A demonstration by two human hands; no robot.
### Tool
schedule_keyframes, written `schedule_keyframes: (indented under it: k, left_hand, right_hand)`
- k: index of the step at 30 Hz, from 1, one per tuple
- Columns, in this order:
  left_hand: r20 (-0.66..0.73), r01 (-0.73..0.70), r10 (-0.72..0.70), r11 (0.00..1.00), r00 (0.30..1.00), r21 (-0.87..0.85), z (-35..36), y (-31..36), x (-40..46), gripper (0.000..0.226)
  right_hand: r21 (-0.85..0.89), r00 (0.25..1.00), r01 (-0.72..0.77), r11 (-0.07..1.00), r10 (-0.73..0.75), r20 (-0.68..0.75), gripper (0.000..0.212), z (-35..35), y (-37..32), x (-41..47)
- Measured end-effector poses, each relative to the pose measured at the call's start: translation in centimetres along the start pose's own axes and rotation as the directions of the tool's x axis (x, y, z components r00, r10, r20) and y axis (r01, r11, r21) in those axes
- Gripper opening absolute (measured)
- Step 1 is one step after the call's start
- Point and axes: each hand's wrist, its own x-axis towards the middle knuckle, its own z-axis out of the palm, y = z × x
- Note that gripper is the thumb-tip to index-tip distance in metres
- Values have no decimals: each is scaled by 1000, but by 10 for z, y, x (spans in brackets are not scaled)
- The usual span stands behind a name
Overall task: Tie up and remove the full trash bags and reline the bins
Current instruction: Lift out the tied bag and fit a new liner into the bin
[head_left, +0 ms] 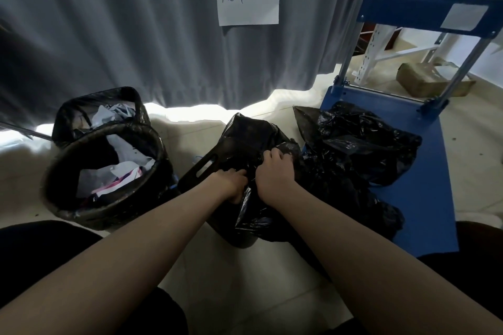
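**Now tying off the middle bag**

Clearly mid-tie: left hand (233, 185) and right hand (275, 168) both curled tight into the gathered mouth of the crinkled black plastic trash bag (245, 141), knuckles nearly touching. Sits on the pale tiled floor (245, 275), between the two black round bins still lined and full of paper scraps (106, 171) and the blue flat platform cart (424, 198), against another crumpled black plastic bag (359, 149) on the cart's deck. Mouth points up toward the camera; long axis roughly upright, tilted slightly. Flat black handle loop (202, 167) sticks out to the left. Next, probably: crossing the gathered ends, pulling the knot snug, lifting onto the cart. Remaining bins untouched, relining not yet begun.
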Motion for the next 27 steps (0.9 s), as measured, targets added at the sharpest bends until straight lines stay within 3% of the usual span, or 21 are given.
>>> schedule_keyframes:
  k: [3,8,10,13,16,18,23,27]
  left_hand:
    - [8,49,-49,999,999,22,-1,-3,-2,50]
    - [-46,178,-174,979,984,95,-3,-12,-3,41]
    - [-96,210,-200,972,975,105,-5,-15,-3,39]
    - [-148,224,-205,967,968,123,-6,-17,-5,38]
    - [-170,208,-187,972,967,112,-2,-21,-6,39]
    - [-171,188,-171,978,970,90,1,-25,-7,44]
    - [-151,90,-81,995,985,51,2,-32,-2,55]
    - [67,-49,45,997,997,62,6,-28,7,62]
  right_hand:
    - [0,999,24,1000,-24,-42,40,3,-7,6]
    - [215,975,209,954,-187,-121,42,12,-20,13]
    - [318,963,270,909,-254,-93,53,17,-22,18]
    - [379,925,296,877,-361,114,77,23,-24,28]
    - [321,826,265,909,-386,410,63,23,-27,33]
    - [310,779,237,920,-371,505,53,19,-31,33]
    - [333,846,208,920,-339,411,50,8,-32,35]
    - [334,920,149,931,-254,297,46,12,-19,27]
